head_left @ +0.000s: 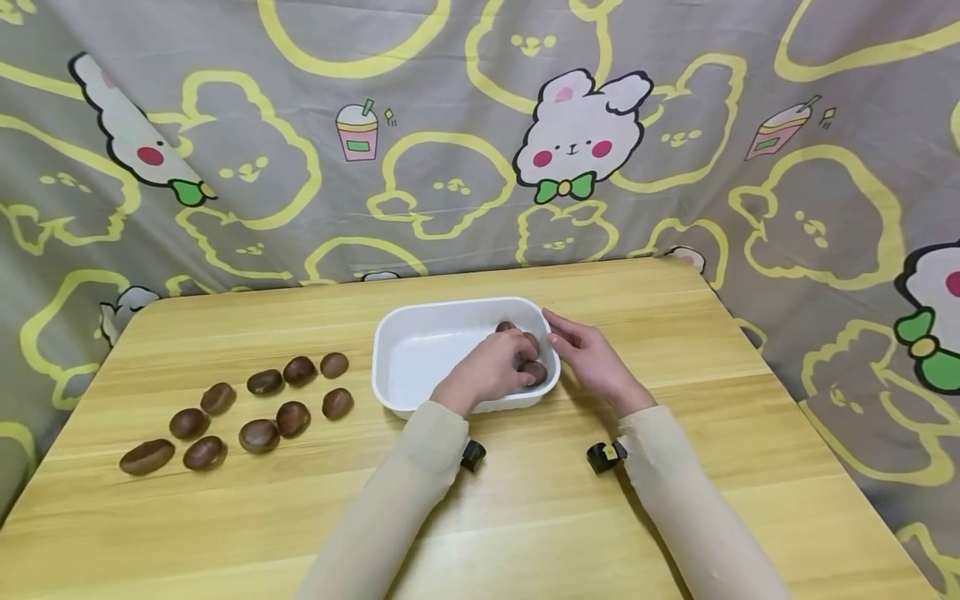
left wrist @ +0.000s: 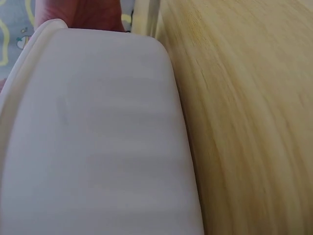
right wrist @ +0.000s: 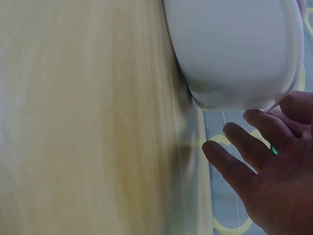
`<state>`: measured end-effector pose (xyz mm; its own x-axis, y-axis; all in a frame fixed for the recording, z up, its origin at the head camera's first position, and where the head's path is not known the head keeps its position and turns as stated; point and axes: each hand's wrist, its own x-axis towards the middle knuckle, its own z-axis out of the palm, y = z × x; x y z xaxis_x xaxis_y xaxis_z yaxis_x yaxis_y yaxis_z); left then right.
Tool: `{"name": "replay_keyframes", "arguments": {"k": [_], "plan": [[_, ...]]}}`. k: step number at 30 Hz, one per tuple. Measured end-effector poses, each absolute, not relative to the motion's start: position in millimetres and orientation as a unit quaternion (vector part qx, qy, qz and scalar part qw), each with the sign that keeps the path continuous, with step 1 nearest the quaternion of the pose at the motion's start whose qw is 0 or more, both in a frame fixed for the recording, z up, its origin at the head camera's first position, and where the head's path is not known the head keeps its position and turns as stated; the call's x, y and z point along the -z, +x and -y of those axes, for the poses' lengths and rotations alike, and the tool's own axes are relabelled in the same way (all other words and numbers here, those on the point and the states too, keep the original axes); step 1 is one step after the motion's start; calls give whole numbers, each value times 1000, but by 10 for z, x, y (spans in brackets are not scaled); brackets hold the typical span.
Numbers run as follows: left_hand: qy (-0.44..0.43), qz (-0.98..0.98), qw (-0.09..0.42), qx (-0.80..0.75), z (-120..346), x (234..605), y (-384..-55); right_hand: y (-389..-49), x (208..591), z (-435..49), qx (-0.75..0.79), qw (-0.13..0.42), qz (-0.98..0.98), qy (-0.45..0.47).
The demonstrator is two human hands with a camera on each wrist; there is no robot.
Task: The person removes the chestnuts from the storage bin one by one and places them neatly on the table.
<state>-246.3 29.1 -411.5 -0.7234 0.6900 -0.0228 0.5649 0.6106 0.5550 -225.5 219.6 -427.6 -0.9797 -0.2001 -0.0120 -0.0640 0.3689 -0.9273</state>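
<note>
A white plastic tub stands on the table with several brown chestnuts gathered at its right end. My left hand reaches over the near rim into the tub, its fingers curled about a chestnut; the fingertips are partly hidden. At the tub's right end, my right hand rests against the outside of the rim, fingers extended. The right wrist view shows that hand with its fingers spread beside the tub wall. In the left wrist view the tub's side hides most of the left hand.
To the left of the tub, several chestnuts lie in two rough rows on the wooden table. A patterned grey cloth hangs behind the table and along its sides. A black wrist device sits at the right cuff.
</note>
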Motion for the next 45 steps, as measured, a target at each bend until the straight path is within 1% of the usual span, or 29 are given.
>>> {"name": "replay_keyframes", "arguments": {"k": [7,14,22,29,33,37,45], "plan": [[347,-889,139,-263,-306,4132,-2512,-2281,4311,-2197,557,42,-826,-78],[336,-889,158,-269,-319,4153,-2493,-2260,4305,-2202,559,51,-824,-81],[326,-879,177,-299,-323,4167,-2493,-2248,4323,-2214,559,49,-824,-78],[317,-878,162,-321,-292,4150,-2476,-2259,4321,-2205,562,53,-822,-78],[308,-874,144,-347,-223,4068,-2443,-2267,4324,-2206,564,58,-820,-76],[307,-870,106,-372,-100,3966,-2422,-2275,4334,-2210,565,60,-819,-77],[261,-873,77,-405,221,3818,-2285,-2251,4303,-2182,568,61,-818,-65]]}}
